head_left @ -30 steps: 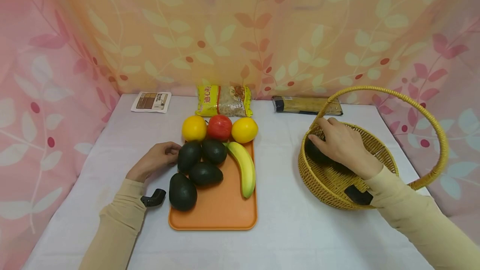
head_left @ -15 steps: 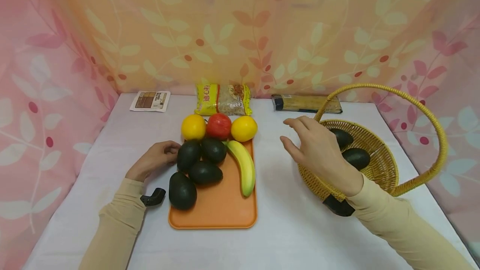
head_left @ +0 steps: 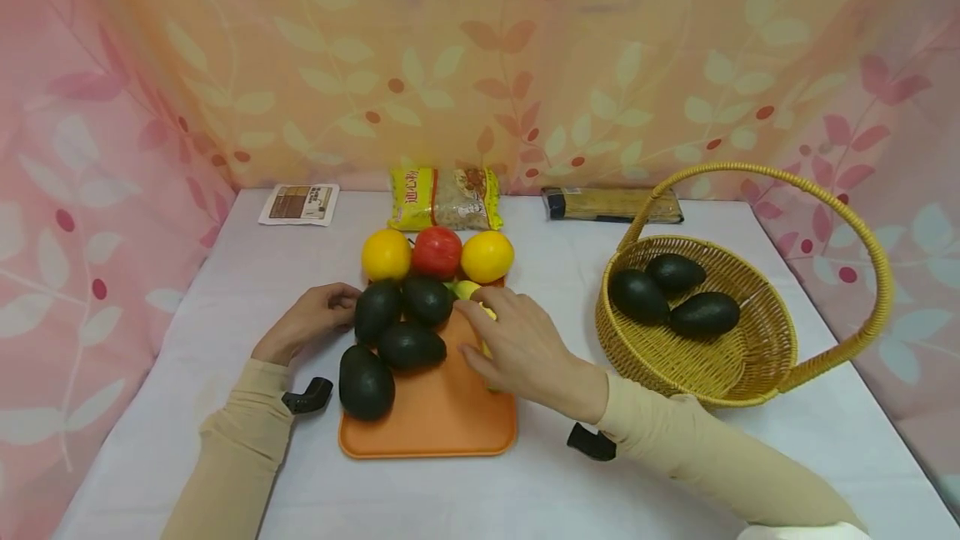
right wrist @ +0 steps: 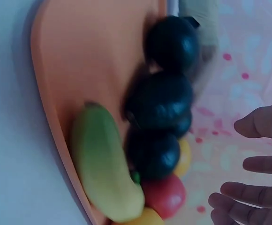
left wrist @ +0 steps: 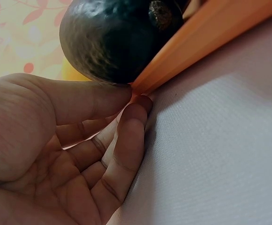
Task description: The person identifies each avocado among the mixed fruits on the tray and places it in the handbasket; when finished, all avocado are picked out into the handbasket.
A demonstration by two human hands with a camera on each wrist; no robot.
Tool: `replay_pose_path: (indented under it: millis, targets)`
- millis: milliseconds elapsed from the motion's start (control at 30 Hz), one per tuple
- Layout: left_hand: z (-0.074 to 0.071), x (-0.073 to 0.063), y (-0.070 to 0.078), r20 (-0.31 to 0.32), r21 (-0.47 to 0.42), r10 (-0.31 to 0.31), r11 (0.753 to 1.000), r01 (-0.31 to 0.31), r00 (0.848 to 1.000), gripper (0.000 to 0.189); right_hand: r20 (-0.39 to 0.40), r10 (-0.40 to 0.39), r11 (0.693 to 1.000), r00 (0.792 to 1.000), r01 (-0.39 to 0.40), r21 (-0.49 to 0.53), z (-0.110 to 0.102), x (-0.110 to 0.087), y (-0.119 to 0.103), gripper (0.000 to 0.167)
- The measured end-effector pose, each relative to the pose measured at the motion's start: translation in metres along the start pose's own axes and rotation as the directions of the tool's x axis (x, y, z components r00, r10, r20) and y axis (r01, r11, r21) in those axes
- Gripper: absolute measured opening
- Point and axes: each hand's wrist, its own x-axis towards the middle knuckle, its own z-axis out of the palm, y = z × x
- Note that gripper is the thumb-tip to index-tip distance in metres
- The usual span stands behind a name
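Note:
My left hand (head_left: 311,319) pinches the left rim of the orange tray (head_left: 450,432) between thumb and fingers; the left wrist view shows the rim (left wrist: 187,56) beside an avocado (left wrist: 108,42). Several dark avocados (head_left: 411,347) lie along the tray's left side and top. With spread fingers, my right hand (head_left: 525,348) hovers over the tray's right side, holding nothing. It hides most of the banana (head_left: 467,290) in the head view; the right wrist view shows that banana (right wrist: 103,159) whole. A red apple (head_left: 437,252) sits between two yellow fruits (head_left: 487,257) at the tray's far end.
To the right stands a wicker basket (head_left: 765,336) with a tall arched handle (head_left: 879,273) and three avocados (head_left: 705,315) inside. Along the back lie a white-and-brown packet (head_left: 300,204), a yellow food bag (head_left: 446,200) and a pack of long thin sticks (head_left: 611,205).
My right hand has let go of an avocado in the basket and moved left, out of the basket to over the tray. My left hand has stayed at the tray's rim.

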Motion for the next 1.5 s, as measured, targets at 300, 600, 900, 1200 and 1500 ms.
replay_pose_path:
  millis: [300,600,900,1200,1500]
  targets:
    - [0.002,0.004,-0.003,-0.005,0.002,-0.011,1.000,0.011,1.000,0.038,0.084,-0.042,0.999,0.996,0.043,-0.013,0.048,0.007,-0.028,0.056]
    - [0.002,0.003,0.000,-0.006,0.012,-0.018,1.000,0.018,1.000,0.038,0.143,-0.149,0.989,0.978,0.148,0.016,0.066,0.011,-0.037,0.057]
    - [0.001,0.002,0.002,-0.008,0.002,0.001,1.000,-0.001,1.000,0.039,0.092,-0.182,0.983,0.979,0.179,0.033,0.067,0.013,-0.041,0.048]
    - [0.001,0.001,0.000,-0.005,-0.013,-0.001,1.000,0.001,1.000,0.037,0.132,-0.168,0.985,0.977,0.162,0.054,0.066,0.012,-0.043,0.058]
    - [0.001,0.002,-0.001,-0.003,0.017,-0.023,1.000,0.023,1.000,0.038,0.175,-0.187,0.982,0.967,0.178,0.067,0.069,0.011,-0.042,0.056]
